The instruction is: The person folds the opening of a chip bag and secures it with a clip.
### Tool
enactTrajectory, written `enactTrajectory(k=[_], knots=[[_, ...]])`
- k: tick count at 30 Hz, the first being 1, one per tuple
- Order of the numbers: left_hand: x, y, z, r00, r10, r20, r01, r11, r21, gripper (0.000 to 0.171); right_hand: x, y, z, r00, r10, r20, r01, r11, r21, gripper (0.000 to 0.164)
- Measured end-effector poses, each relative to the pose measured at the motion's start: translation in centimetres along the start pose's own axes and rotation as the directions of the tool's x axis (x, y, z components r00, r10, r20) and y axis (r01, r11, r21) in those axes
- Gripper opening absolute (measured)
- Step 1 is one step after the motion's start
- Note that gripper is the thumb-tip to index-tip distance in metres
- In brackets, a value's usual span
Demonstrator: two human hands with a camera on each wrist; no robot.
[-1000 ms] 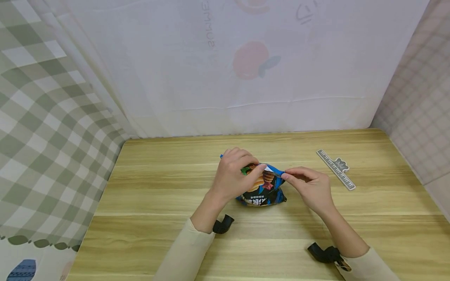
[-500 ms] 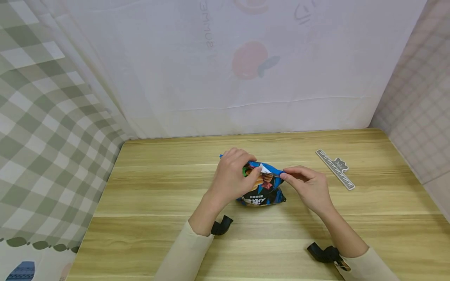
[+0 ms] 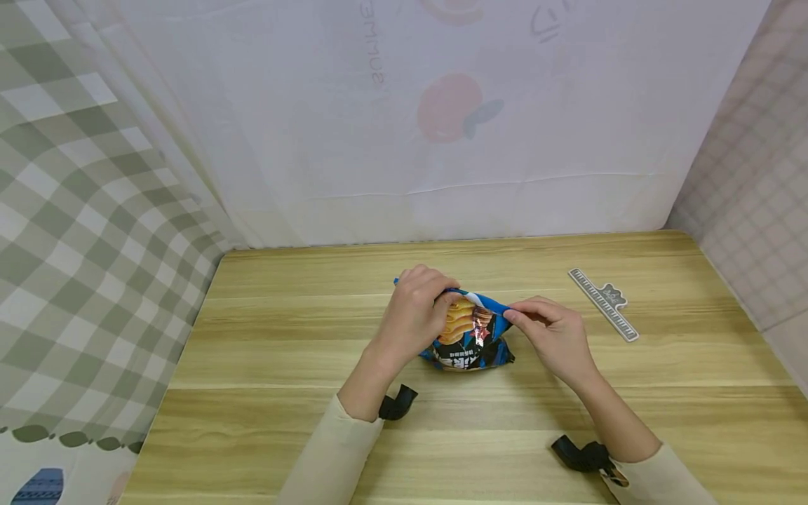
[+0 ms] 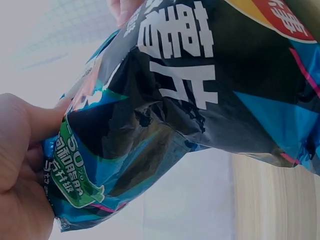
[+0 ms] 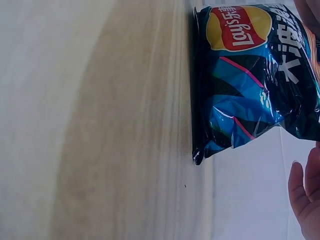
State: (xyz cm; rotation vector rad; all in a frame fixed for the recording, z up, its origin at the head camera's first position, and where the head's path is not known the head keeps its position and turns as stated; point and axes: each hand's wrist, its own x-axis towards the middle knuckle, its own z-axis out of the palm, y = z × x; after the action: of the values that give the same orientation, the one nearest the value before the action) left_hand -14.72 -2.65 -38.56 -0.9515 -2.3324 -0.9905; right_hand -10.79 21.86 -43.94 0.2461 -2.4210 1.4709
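A blue and black Lay's bag of chips (image 3: 463, 340) stands on the table, its top edge turned into a blue strip with a small white patch. My left hand (image 3: 412, 315) grips the bag's top from the left, thumb on the printed front. In the left wrist view the thumb of that hand (image 4: 22, 150) presses beside the green label on the crinkled bag (image 4: 165, 115). At the opposite top corner my right hand (image 3: 558, 340) pinches the edge between thumb and index finger. The bag's lower end (image 5: 240, 95) meets the wood in the right wrist view.
A grey and white bag clip (image 3: 604, 304) lies on the wooden table (image 3: 480, 442), right of the bag. Behind the table hangs a white cloth (image 3: 315, 126). Checked cloths flank it on the left (image 3: 82, 231) and right (image 3: 751, 182). Black wrist mounts sit on both forearms.
My left thumb has shifted up and left across the bag's front, showing more of the printed chips. The white patch at the top has shrunk. The right hand keeps nearly the same place.
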Motion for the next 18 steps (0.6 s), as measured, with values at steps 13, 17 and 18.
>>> enactTrajectory(k=[13,17,18], knots=[[0.08,-0.54,-0.05,1.000,-0.005,-0.010,0.006,0.997,0.077,0.005,0.21,-0.30,0.37,0.963,-0.268,-0.028,0.264,0.959,-0.100,0.022],[0.10,-0.60,-0.03,1.000,0.010,-0.010,-0.009,0.996,0.093,0.004,0.28,-0.26,0.39,0.952,-0.305,-0.029,0.301,0.947,-0.112,0.024],[0.10,-0.59,-0.03,1.000,0.013,-0.010,-0.012,0.995,0.098,0.004,0.30,-0.24,0.40,0.950,-0.312,-0.027,0.307,0.945,-0.115,0.024]])
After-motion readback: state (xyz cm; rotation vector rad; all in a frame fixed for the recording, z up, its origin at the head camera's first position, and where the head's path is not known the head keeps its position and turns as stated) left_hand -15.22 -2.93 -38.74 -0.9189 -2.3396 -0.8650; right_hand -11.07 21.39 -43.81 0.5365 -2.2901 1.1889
